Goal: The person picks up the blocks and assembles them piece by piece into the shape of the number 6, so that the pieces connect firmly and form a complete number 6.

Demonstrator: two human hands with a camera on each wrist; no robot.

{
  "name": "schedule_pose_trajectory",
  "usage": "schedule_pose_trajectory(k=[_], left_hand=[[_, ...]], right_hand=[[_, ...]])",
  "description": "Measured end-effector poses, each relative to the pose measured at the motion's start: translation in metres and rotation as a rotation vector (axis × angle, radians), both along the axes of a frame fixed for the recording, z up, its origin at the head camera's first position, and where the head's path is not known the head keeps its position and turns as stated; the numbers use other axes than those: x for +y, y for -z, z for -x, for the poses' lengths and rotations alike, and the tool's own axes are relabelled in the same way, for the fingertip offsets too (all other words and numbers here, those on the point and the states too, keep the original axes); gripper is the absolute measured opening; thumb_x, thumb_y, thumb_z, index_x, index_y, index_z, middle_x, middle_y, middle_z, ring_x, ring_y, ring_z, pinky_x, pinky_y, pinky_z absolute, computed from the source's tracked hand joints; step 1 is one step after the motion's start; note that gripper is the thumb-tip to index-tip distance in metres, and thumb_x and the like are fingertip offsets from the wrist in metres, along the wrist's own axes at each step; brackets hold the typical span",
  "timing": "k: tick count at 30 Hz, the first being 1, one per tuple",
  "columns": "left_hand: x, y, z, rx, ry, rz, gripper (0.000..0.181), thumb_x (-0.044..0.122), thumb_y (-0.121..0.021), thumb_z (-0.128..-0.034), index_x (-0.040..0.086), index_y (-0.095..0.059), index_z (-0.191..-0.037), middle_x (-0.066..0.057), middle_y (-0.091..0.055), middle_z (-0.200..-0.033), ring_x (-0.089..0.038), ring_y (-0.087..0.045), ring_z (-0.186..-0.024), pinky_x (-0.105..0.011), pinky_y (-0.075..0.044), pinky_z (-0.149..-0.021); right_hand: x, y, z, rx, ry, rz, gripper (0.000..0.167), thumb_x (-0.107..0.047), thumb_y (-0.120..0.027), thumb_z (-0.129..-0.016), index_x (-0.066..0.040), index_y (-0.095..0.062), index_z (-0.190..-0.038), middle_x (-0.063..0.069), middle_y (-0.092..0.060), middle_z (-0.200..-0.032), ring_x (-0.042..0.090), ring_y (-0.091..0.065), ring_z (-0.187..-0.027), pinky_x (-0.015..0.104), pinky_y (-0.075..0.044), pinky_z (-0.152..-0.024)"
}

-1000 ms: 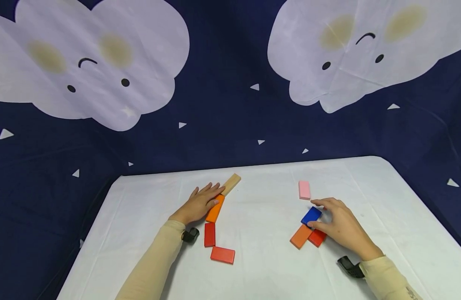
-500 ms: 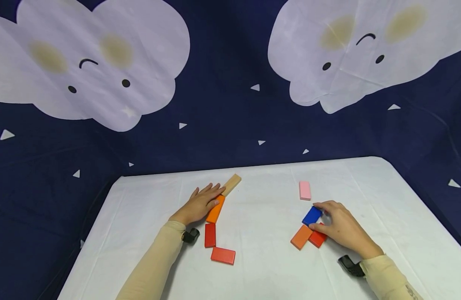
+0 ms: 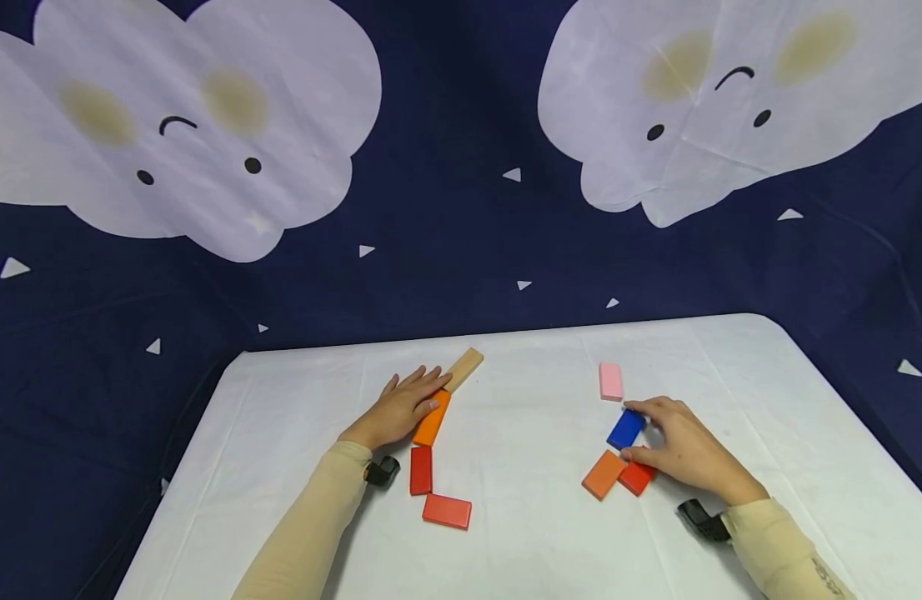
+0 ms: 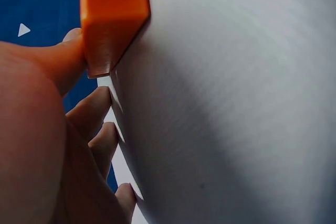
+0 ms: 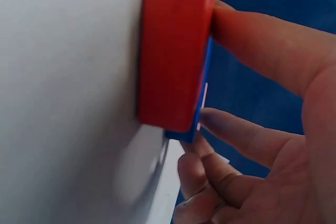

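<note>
My left hand [image 3: 397, 408] lies flat with its fingers spread. It rests across the orange block [image 3: 431, 421] and the near end of a bare wood block [image 3: 464, 368]. My right hand [image 3: 678, 446] holds the blue block [image 3: 626, 428] at its two ends, between thumb and fingers. Just under that thumb are a dark orange block [image 3: 603, 475] and a red block [image 3: 637, 475], which the thumb partly covers. From the right wrist camera, the red block [image 5: 176, 51] hides most of the blue one. The left wrist view has the left thumb against the orange block [image 4: 113, 19].
Below the orange block, a red block [image 3: 421, 471] and a lighter red block [image 3: 447, 511] continue a bent line. A pink block [image 3: 610, 381] lies beyond the blue one. The white table [image 3: 528, 533] ends at a dark blue cloud-print cloth [image 3: 461, 275].
The right hand's fingers have closed in on the blue block, which has shifted slightly away from the dark orange block, up and to the right. The left hand stays where it was.
</note>
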State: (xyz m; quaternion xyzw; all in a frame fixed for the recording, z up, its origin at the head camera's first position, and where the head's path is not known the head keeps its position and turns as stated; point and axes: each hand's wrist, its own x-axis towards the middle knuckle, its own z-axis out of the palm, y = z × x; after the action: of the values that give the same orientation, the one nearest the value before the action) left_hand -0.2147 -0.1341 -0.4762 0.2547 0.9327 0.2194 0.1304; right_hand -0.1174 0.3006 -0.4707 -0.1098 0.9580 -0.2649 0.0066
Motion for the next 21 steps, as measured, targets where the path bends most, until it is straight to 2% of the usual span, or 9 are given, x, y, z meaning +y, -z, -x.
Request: schedule_pose_trajectory(k=[8, 13, 21], left_hand=[[0.0003, -0.0009, -0.0008, -0.008, -0.004, -0.012, 0.052, 0.035, -0.044, -0.1078, 0.025, -0.035, -0.158, -0.003, -0.028, -0.164, -0.027, -0.015, -0.154, -0.058, 0.000, -0.121], [0.0007, -0.0012, -0.0008, -0.008, -0.006, -0.008, 0.052, 0.035, -0.044, -0.1078, 0.025, -0.035, -0.158, -0.003, -0.028, -0.164, -0.027, -0.015, -0.154, -0.059, -0.001, -0.121], [0.0006, -0.0005, -0.0004, -0.004, -0.003, -0.001, 0.052, 0.035, -0.044, -0.1080, 0.025, -0.035, -0.158, -0.002, -0.028, -0.164, -0.027, -0.015, -0.154, -0.059, -0.001, -0.121]], right_hand=[[-0.0027, -0.0045, 0.0024, -0.021, 0.018, -0.036, 0.074, -0.040, -0.089, -0.073, 0.000, -0.063, -0.130, 0.016, -0.064, -0.107, 0.029, -0.055, -0.095, 0.048, -0.048, -0.082], [-0.0043, -0.0040, 0.0035, -0.007, 0.045, -0.043, 0.071, -0.039, -0.090, -0.072, 0.000, -0.066, -0.126, 0.012, -0.064, -0.102, 0.025, -0.055, -0.090, 0.044, -0.048, -0.078], [-0.0048, -0.0039, 0.0012, 0.028, 0.078, -0.026, 0.071, -0.040, -0.090, -0.072, 0.001, -0.066, -0.125, 0.015, -0.065, -0.104, 0.029, -0.057, -0.092, 0.051, -0.048, -0.082]])
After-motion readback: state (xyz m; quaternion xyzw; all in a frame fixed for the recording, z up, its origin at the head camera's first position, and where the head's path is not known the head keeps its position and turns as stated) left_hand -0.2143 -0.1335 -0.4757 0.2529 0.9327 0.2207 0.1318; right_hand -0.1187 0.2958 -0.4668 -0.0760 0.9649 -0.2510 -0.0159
